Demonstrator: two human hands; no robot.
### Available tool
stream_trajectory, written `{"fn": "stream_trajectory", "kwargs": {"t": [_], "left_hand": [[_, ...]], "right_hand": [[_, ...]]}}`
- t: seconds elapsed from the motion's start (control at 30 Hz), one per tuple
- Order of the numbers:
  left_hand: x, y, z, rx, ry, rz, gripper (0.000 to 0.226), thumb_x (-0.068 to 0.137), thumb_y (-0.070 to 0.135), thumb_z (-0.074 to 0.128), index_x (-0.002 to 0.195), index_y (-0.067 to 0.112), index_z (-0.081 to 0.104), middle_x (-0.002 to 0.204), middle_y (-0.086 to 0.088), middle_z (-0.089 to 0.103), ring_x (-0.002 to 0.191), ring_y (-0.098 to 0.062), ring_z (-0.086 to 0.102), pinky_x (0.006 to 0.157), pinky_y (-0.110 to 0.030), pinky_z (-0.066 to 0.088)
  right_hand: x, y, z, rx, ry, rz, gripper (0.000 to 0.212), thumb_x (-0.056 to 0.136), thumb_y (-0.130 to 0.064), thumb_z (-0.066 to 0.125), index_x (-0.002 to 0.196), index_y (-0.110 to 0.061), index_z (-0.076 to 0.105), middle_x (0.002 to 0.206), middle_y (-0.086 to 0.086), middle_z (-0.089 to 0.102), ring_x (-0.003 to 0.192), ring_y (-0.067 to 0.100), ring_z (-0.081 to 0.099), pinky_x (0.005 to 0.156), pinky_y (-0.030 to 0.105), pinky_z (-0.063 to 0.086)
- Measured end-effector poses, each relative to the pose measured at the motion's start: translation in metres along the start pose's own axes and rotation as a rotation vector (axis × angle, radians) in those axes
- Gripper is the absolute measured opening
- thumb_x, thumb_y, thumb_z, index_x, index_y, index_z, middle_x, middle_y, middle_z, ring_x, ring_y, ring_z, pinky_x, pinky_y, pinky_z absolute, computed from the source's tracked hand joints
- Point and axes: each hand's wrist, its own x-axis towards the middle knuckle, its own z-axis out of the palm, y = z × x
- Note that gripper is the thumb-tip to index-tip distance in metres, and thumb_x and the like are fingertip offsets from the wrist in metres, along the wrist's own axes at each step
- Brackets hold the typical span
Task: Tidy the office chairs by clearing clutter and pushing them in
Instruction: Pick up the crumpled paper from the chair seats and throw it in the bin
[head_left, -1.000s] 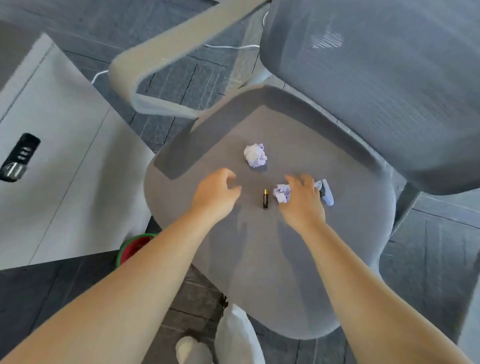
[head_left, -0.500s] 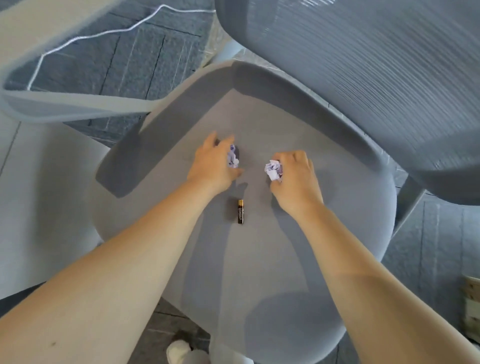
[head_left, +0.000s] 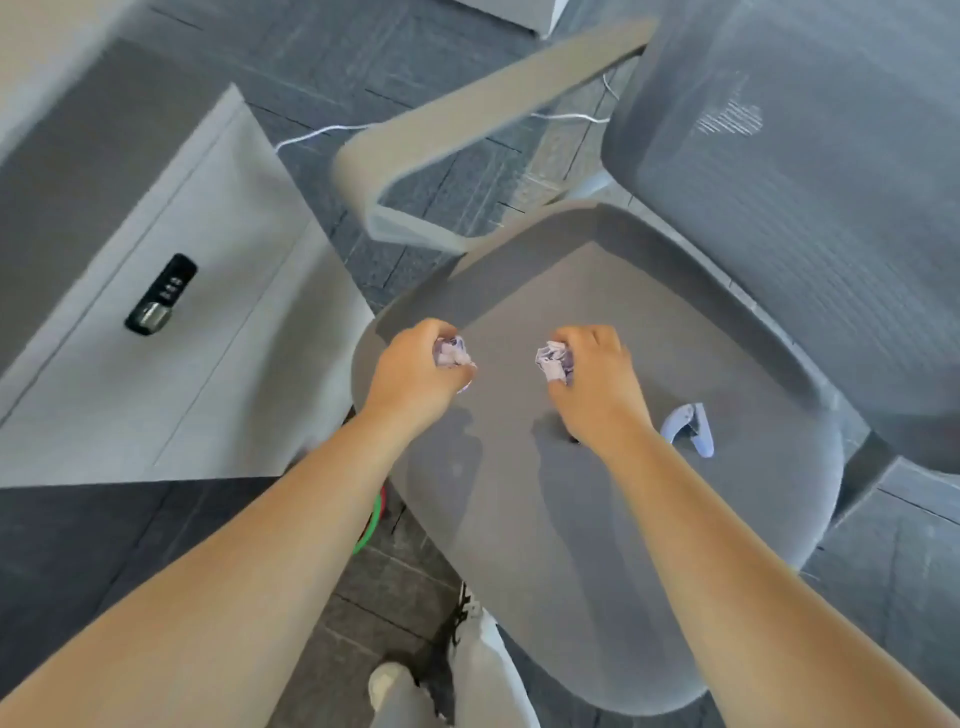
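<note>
A grey office chair fills the middle, its seat (head_left: 613, 519) below my arms and its mesh back (head_left: 810, 208) at the upper right. My left hand (head_left: 415, 374) is closed around a crumpled paper ball (head_left: 451, 353) above the seat's left edge. My right hand (head_left: 592, 384) holds a second crumpled paper ball (head_left: 555, 361) over the seat. A pale blue clip-like object (head_left: 688, 428) lies on the seat right of my right wrist. The battery is almost hidden under my right wrist, with only a dark tip (head_left: 573, 439) showing.
A white cabinet (head_left: 171, 332) with a black combination lock (head_left: 162, 294) stands to the left of the chair. The chair's armrest (head_left: 467, 156) arches between them. A red and green bin rim (head_left: 375, 519) peeks out below the seat's left edge. My shoe (head_left: 387, 686) is near the chair base.
Both hands have closed on the paper balls and lifted them off the seat, moving apart. The view has swung back left, showing the cabinet again.
</note>
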Motion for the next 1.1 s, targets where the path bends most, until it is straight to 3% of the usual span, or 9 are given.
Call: {"fn": "stream_trajectory", "kwargs": {"t": [0.1,0.23,0.33,0.43,0.57,0.7,0.77,0.93,1.1], "left_hand": [[-0.039,-0.029,-0.04,-0.078,0.085,-0.063,0.034,0.081,0.014,0.063,0.115,0.011,0.057,0.103,-0.001,0.055,0.096,-0.02,0.053,0.072,-0.019,0.035],[-0.097,-0.087,-0.072,-0.142,0.132,-0.185,0.036,0.082,0.016,0.065,0.116,0.011,0.055,0.102,-0.001,0.053,0.094,-0.02,0.05,0.067,-0.014,0.028],[-0.131,-0.134,-0.076,-0.196,0.148,-0.291,0.034,0.082,0.015,0.064,0.115,0.008,0.057,0.114,-0.009,0.06,0.101,-0.024,0.054,0.077,-0.021,0.033],[-0.158,-0.175,-0.064,-0.221,0.121,-0.398,0.031,0.083,0.014,0.063,0.112,0.006,0.058,0.112,-0.01,0.06,0.095,-0.022,0.05,0.078,-0.025,0.035],[-0.176,-0.213,-0.043,-0.271,0.106,-0.491,0.036,0.083,0.014,0.062,0.117,0.007,0.055,0.118,-0.011,0.06,0.102,-0.026,0.053,0.077,-0.025,0.033],[-0.167,-0.232,-0.033,-0.284,0.124,-0.542,0.035,0.086,0.02,0.059,0.12,0.013,0.053,0.121,-0.011,0.058,0.108,-0.026,0.052,0.079,-0.028,0.038],[-0.156,-0.237,-0.036,-0.288,0.153,-0.518,0.028,0.087,0.021,0.058,0.115,0.016,0.052,0.118,-0.009,0.056,0.116,-0.028,0.051,0.082,-0.03,0.039],[-0.138,-0.243,-0.049,-0.321,0.239,-0.535,0.054,0.09,0.017,0.055,0.138,0.006,0.034,0.147,-0.015,0.034,0.132,-0.027,0.037,0.101,-0.032,0.035],[-0.152,-0.258,-0.056,-0.262,0.239,-0.582,0.041,0.09,0.011,0.052,0.13,0.004,0.044,0.138,-0.017,0.045,0.125,-0.028,0.045,0.098,-0.035,0.039]], "right_hand": [[-0.027,-0.044,0.016,0.003,-0.036,-0.085,0.034,0.091,-0.005,0.047,0.124,-0.009,0.05,0.131,0.015,0.042,0.118,0.032,0.042,0.092,0.032,0.04],[-0.073,-0.087,0.056,-0.032,-0.134,-0.174,0.041,0.085,0.0,0.048,0.125,-0.01,0.049,0.13,0.015,0.043,0.118,0.031,0.041,0.096,0.033,0.039],[-0.104,-0.103,0.089,-0.042,-0.212,-0.211,0.044,0.085,0.0,0.049,0.128,-0.012,0.047,0.131,0.014,0.042,0.119,0.031,0.042,0.098,0.035,0.039],[-0.127,-0.104,0.119,-0.077,-0.307,-0.216,0.047,0.085,-0.001,0.05,0.13,-0.013,0.046,0.133,0.012,0.041,0.121,0.029,0.042,0.098,0.034,0.039],[-0.139,-0.094,0.155,-0.117,-0.382,-0.222,0.03,0.08,-0.001,0.052,0.1,-0.023,0.058,0.111,0.013,0.047,0.102,0.029,0.046,0.081,0.032,0.04],[-0.141,-0.088,0.176,-0.151,-0.426,-0.2,0.046,0.08,-0.002,0.054,0.125,-0.014,0.051,0.128,0.013,0.045,0.119,0.028,0.043,0.097,0.034,0.039],[-0.138,-0.088,0.184,-0.162,-0.436,-0.201,0.048,0.08,-0.002,0.054,0.127,-0.013,0.049,0.13,0.014,0.045,0.121,0.028,0.042,0.099,0.034,0.038],[-0.122,-0.098,0.207,-0.162,-0.404,-0.208,0.043,0.086,-0.008,0.054,0.128,-0.007,0.047,0.129,0.017,0.047,0.119,0.031,0.044,0.098,0.037,0.039],[-0.12,-0.115,0.229,-0.133,-0.488,-0.262,0.059,0.089,-0.008,0.057,0.141,-0.01,0.03,0.149,0.014,0.029,0.135,0.029,0.032,0.109,0.034,0.031]]}}
